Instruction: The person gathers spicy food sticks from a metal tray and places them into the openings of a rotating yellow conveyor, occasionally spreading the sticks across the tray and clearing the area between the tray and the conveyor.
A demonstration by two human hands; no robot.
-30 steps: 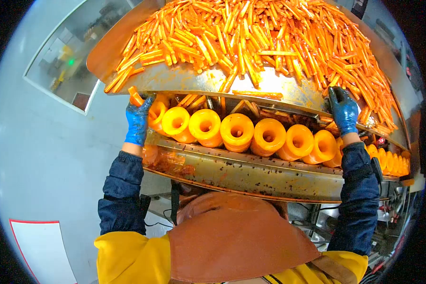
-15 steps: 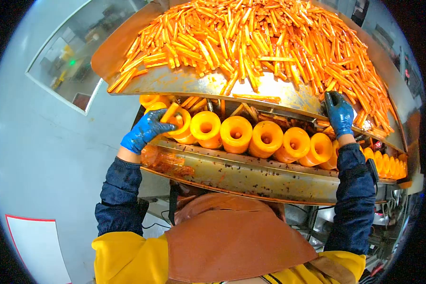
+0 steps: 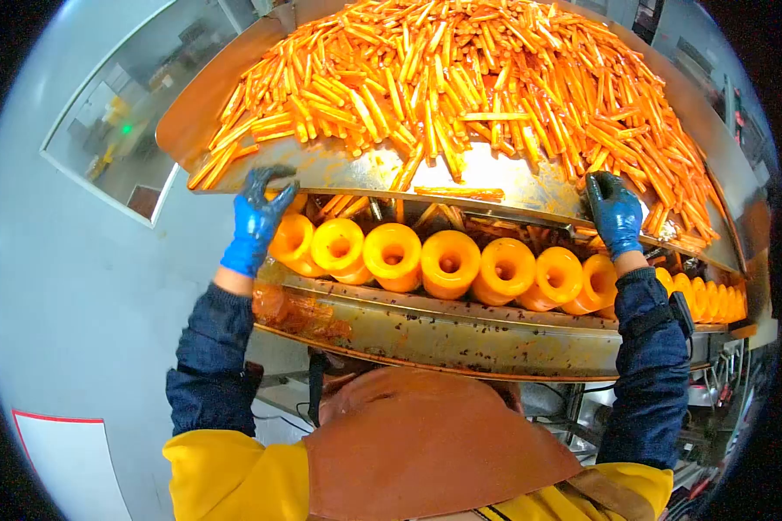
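My left hand (image 3: 256,221), in a dark-stained blue glove, is at the left end of the metal tray's front edge. Its thumb stands apart from the fingers and no stick shows in it. Just right of and below it are orange funnel-like cups (image 3: 393,257), set in a row with round holes facing up. My right hand (image 3: 617,213), gloved likewise, lies at the tray's front edge against the orange-red sticks (image 3: 513,78). Its fingers are curled in, and whatever they hold is hidden. One loose stick (image 3: 459,193) lies along the tray's front edge.
The sloping metal tray (image 3: 339,165) bears a large heap of sticks. Below the cups runs a stained metal trough (image 3: 460,334) with dark specks, and crumpled clear film (image 3: 304,313) at its left. A wall with a window (image 3: 117,113) stands at left.
My left hand has let go of the orange stick it held over a cup and moved up to the tray edge. The cups have shifted against the tray. My right hand stays at the sticks.
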